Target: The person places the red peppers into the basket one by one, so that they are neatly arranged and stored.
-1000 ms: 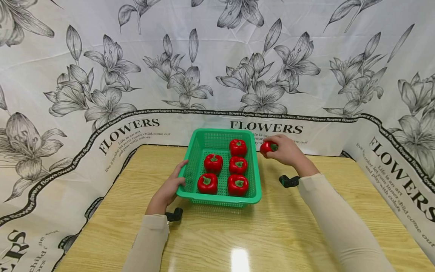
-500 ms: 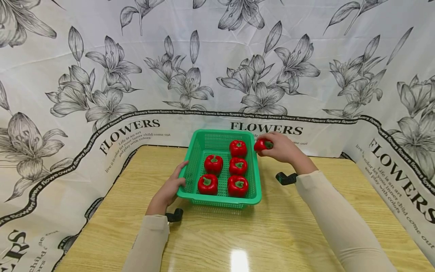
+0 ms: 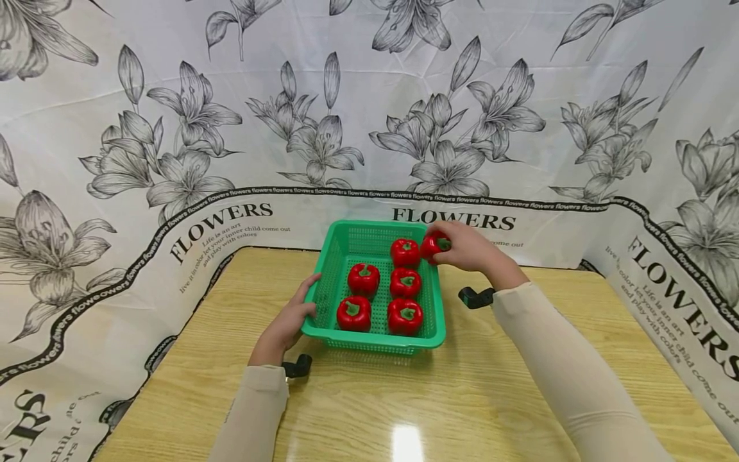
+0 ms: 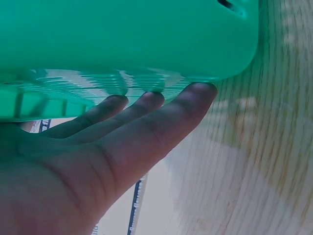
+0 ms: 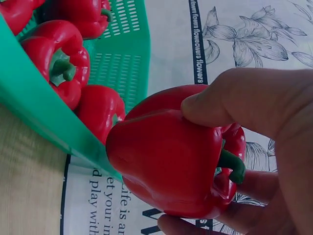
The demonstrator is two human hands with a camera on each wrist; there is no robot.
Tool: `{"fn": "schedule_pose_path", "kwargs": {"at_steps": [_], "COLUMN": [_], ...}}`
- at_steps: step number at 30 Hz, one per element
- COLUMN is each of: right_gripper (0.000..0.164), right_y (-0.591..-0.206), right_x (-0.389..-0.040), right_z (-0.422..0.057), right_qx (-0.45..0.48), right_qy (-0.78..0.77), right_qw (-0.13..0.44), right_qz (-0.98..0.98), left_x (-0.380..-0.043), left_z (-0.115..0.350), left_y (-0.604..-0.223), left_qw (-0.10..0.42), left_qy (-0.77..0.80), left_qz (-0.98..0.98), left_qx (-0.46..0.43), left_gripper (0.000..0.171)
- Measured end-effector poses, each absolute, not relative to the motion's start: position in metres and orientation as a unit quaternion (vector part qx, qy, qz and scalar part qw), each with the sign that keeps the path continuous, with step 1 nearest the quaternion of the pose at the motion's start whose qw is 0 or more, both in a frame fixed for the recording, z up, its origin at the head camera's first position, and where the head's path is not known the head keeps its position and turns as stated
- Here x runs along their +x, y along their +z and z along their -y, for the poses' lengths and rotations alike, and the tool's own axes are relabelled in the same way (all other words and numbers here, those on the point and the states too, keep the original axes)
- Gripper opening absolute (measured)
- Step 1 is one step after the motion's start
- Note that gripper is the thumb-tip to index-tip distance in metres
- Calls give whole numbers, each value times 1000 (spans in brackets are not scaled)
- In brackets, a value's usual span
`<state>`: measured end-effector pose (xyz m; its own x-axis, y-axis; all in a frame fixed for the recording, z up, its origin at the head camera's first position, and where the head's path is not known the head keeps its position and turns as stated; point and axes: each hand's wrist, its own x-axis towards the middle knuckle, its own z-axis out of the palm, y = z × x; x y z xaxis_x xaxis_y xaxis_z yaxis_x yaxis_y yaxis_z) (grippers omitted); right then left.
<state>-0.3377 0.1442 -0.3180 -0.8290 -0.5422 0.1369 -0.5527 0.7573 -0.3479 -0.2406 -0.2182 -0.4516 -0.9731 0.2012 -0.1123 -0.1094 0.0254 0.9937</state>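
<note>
My right hand (image 3: pixel 466 247) grips a red bell pepper (image 5: pixel 166 156) between thumb and fingers, its green stem pointing back toward the palm. In the head view this pepper overlaps the far right rim of a green plastic basket (image 3: pixel 437 308). My left hand (image 3: pixel 287 324) rests against the basket's left side; in the left wrist view its straight fingers (image 4: pixel 166 127) touch the outer wall under the rim. Inside the basket, several red peppers stand stem up. Three, including a far pepper (image 3: pixel 405 254), line the right side, and two, including a near pepper (image 3: pixel 354 314), sit at the left.
The basket stands on a light wooden table (image 3: pixel 346 404), toward its back edge. Behind and at both sides hangs a white cloth (image 3: pixel 369 160) printed with grey flowers and lettering. A black camera mount (image 3: pixel 476 297) sticks out from the right wrist.
My right hand has carried the pepper leftward from beside the basket to its far right rim. My left hand stays at the basket's side, and the peppers inside keep their places.
</note>
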Motion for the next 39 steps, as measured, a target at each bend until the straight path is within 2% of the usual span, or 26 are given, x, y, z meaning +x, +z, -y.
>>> {"fn": "schedule_pose_path", "kwargs": {"at_steps": [23, 39], "right_gripper": [47, 47], "right_y": [-317, -327], "right_x": [-353, -370], "right_z": [-108, -85], "right_qx": [292, 285], "right_qy": [224, 249], "right_qw": [-4, 26], "right_qz": [930, 925], "left_x": [-242, -243], "left_z": [219, 219], "left_y": [-454, -454], "left_qw": [109, 103], "left_qy": [692, 691], "left_qz": [-713, -715], "left_qx": [32, 28], "left_gripper": [90, 90]}}
